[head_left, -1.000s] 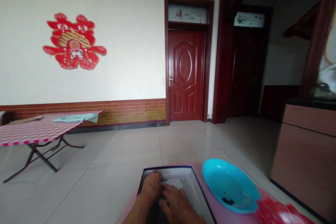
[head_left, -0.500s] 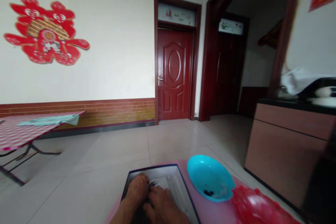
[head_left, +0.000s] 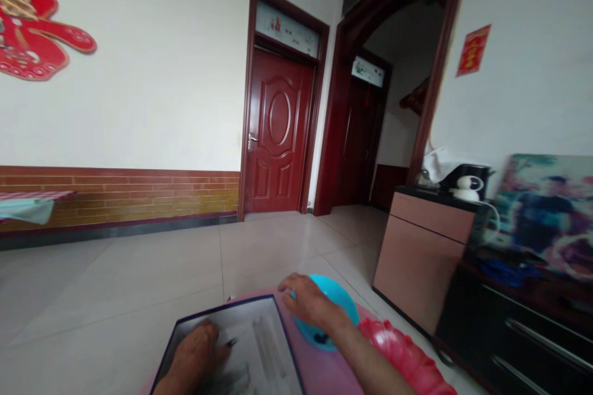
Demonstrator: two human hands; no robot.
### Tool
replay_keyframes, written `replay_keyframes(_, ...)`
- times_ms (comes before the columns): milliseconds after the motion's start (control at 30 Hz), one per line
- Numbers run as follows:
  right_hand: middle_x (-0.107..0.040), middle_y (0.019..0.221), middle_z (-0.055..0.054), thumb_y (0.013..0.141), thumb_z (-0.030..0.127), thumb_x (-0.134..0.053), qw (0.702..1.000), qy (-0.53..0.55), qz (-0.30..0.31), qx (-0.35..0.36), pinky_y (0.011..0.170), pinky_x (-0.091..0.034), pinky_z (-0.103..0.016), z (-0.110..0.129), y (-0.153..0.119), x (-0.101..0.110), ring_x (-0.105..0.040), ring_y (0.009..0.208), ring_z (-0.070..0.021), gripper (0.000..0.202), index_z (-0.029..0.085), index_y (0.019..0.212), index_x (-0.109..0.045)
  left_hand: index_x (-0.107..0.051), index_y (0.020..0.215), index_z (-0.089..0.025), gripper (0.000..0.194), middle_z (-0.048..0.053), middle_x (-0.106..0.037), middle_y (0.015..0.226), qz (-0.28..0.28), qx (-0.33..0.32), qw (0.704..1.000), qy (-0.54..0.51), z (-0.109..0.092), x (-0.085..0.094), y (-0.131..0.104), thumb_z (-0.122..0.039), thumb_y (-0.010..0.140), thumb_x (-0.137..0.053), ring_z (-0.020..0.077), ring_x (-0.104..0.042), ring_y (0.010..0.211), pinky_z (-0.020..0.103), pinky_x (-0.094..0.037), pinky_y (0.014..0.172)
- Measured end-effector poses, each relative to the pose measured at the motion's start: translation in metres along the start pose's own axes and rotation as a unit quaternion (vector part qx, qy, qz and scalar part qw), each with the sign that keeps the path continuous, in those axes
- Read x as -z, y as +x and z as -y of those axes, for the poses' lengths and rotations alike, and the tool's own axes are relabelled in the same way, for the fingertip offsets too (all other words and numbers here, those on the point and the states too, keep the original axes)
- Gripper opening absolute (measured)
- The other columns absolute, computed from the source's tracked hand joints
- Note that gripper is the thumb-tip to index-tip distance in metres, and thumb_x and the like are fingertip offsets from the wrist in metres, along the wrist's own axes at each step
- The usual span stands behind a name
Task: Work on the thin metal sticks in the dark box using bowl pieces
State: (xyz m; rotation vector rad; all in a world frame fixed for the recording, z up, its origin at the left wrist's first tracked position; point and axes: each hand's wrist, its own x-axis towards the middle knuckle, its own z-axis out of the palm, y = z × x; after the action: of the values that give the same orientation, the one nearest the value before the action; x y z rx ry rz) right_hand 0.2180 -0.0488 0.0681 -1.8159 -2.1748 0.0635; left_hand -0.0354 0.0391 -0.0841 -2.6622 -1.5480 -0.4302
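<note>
My left hand (head_left: 197,349) is inside a shallow box (head_left: 290,345) with a dark blue rim, its fingers curled around a small dark item (head_left: 231,342) too small to name. Clear strips (head_left: 269,345) lie along the right part of the box. My right hand (head_left: 306,299) reaches over the left rim of a turquoise bowl (head_left: 340,296), fingers apart and bent down, with nothing visible in them. Small black pieces (head_left: 320,338) rest in the bottom of the bowl.
Box and bowl stand on a pink surface (head_left: 308,364). A red scalloped dish (head_left: 403,355) is right of the bowl. Beyond are a brown cabinet (head_left: 421,253), a black drawer unit (head_left: 523,333) and a red door (head_left: 280,129). A cloth-covered table (head_left: 37,196) shows at far left.
My right hand has left the box and moved right, over the bowl. My left hand stays in the box. The view has turned to the right.
</note>
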Motion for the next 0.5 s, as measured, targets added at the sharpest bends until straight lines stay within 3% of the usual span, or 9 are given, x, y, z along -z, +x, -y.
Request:
replay_keyframes(100,-0.070,0.102,-0.008,0.074,0.012,-0.052,0.992,-0.077,0.050,-0.087,0.088,-0.042,-0.027,-0.062,-0.010,0.011,-0.062,0.099,-0.0193,0.031,0.019,0.098,-0.070,-0.064,0.094,-0.012,0.026,0.013,-0.067,0.100,0.078,0.024,0.997,0.012,-0.005,0.014,0.000,-0.024,0.077,-0.049,0.0229,-0.061,0.098,0.032,-0.043,0.089)
replay_keyframes(233,-0.073,0.092,-0.009,0.065,0.001,-0.052,0.978,-0.116,0.093,-0.146,0.076,-0.045,-0.024,-0.119,-0.023,0.002,-0.066,0.091,-0.0196,0.034,0.018,0.086,-0.073,-0.063,0.097,-0.012,0.027,0.013,-0.066,0.104,0.096,0.031,0.995,0.018,-0.008,0.023,0.000,-0.022,0.080,-0.045,0.0228,-0.060,0.101,0.032,-0.042,0.090)
replay_keyframes(333,-0.074,0.089,-0.011,0.063,-0.002,-0.054,0.970,-0.134,0.106,-0.174,0.072,-0.047,-0.024,-0.134,-0.028,-0.011,-0.067,0.089,-0.0220,0.032,0.015,0.082,-0.074,-0.064,0.097,-0.013,0.027,0.012,-0.066,0.102,0.099,0.035,0.994,0.020,-0.009,0.022,0.000,-0.019,0.081,-0.043,0.0221,-0.060,0.101,0.031,-0.042,0.089)
replay_keyframes(500,-0.072,0.093,-0.015,0.060,0.001,-0.059,0.961,-0.149,0.081,-0.217,0.074,-0.049,-0.028,-0.130,-0.029,-0.028,-0.067,0.090,-0.0261,0.027,0.013,0.081,-0.072,-0.064,0.093,-0.013,0.027,0.011,-0.066,0.098,0.102,0.038,0.994,0.012,-0.012,0.027,0.000,-0.016,0.081,-0.041,0.0215,-0.062,0.097,0.031,-0.044,0.085)
